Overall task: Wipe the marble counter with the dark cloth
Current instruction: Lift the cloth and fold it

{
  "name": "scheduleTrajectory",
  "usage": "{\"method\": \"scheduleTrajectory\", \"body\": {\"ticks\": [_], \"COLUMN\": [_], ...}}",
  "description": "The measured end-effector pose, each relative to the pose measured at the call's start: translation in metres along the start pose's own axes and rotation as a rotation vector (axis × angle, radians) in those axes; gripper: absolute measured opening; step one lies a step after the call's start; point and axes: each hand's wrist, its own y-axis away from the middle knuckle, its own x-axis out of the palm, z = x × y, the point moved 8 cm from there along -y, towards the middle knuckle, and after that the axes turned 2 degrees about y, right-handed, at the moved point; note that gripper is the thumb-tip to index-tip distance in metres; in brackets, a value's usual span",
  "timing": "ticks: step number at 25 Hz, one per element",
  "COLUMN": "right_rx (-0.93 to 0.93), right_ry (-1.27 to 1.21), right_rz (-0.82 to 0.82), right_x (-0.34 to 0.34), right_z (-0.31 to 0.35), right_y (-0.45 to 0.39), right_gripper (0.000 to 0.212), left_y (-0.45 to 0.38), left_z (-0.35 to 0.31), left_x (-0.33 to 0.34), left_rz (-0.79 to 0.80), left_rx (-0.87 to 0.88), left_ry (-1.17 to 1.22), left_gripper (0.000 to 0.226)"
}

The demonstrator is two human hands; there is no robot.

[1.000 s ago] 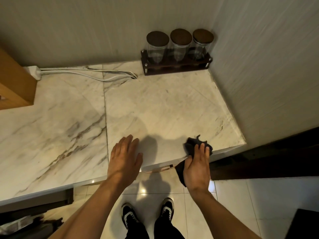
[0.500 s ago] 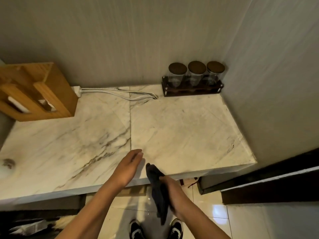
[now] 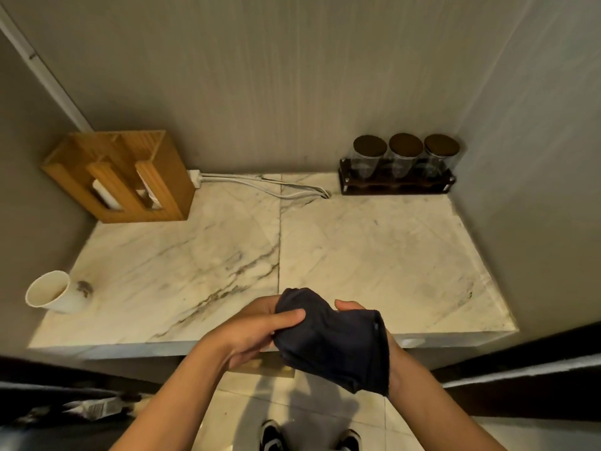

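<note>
Both hands grip the dark cloth (image 3: pixel 335 340) above the marble table's (image 3: pixel 374 255) front edge. The left hand (image 3: pixel 247 333) pinches its left end. The right hand (image 3: pixel 354 307) is mostly hidden beneath it.

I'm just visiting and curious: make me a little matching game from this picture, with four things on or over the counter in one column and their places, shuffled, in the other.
Things:
1. dark cloth
2. paper cup
3. wooden holder
4. three lidded jars

Places:
A. back right corner of the marble counter, in a dark rack
B. lying on its side at the counter's left edge, by a small brown spill
C. held in both hands over the front edge
D. back left corner, against the wall

Pairs: 1-C, 2-B, 3-D, 4-A
</note>
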Motion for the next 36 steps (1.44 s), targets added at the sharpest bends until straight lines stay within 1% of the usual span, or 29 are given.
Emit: {"method": "scheduleTrajectory", "body": {"ticks": [3,6,7,9,10,11,16,18,20,24,27,30,33,36], "right_rx": [0.014,0.007,-0.01,-0.073,-0.104,-0.129,-0.173,-0.202,-0.245,-0.303,-0.334,-0.362,-0.421,-0.461], "right_ry": [-0.08,-0.106,-0.094,-0.045,0.006,0.079,0.396,0.489,0.616,0.826,1.079,1.28,1.489,1.66], "right_rz": [-0.04,-0.087,-0.082,-0.035,-0.03,-0.043,-0.238,-0.299,-0.35,-0.399,-0.442,-0.452,-0.469,-0.517], "right_x": [-0.008,-0.025,-0.029,-0.033,-0.036,-0.037,-0.032,-0.018,0.001,0.029,0.04,0.052,0.063,0.064], "right_z": [-0.002,-0.002,-0.001,0.004,0.005,0.006,0.028,0.048,0.07,0.095,0.099,0.098,0.096,0.095], "right_y": [0.001,-0.007,-0.009,-0.015,-0.019,-0.025,-0.069,-0.091,-0.114,-0.17,-0.202,-0.221,-0.229,-0.234], "right_gripper": [0.049,0.062,0.062,0.049,0.039,0.034,0.038,0.036,0.036,0.04,0.044,0.037,0.025,0.019], "left_y": [0.001,0.002,0.002,0.001,-0.001,-0.003,-0.013,-0.014,-0.014,-0.017,-0.021,-0.024,-0.024,-0.024], "left_z": [-0.009,-0.009,-0.008,-0.004,-0.001,0.004,0.038,0.046,0.046,0.048,0.053,0.058,0.057,0.056], "left_x": [-0.01,-0.02,-0.027,-0.038,-0.042,-0.048,-0.08,-0.09,-0.101,-0.132,-0.151,-0.164,-0.168,-0.172], "left_rz": [-0.083,-0.138,-0.162,-0.193,-0.207,-0.223,-0.369,-0.365,-0.382,-0.58,-0.71,-0.785,-0.811,-0.819], "left_rx": [0.082,0.109,0.113,0.115,0.111,0.105,0.022,0.025,0.063,0.034,-0.009,-0.06,-0.099,-0.126], "left_ry": [-0.035,-0.033,-0.012,0.054,0.095,0.137,0.346,0.436,0.471,0.463,0.407,0.308,0.007,-0.29], "left_gripper": [0.025,0.016,0.016,0.017,0.019,0.021,0.031,0.03,0.025,0.021,0.021,0.018,0.016,0.012]}}
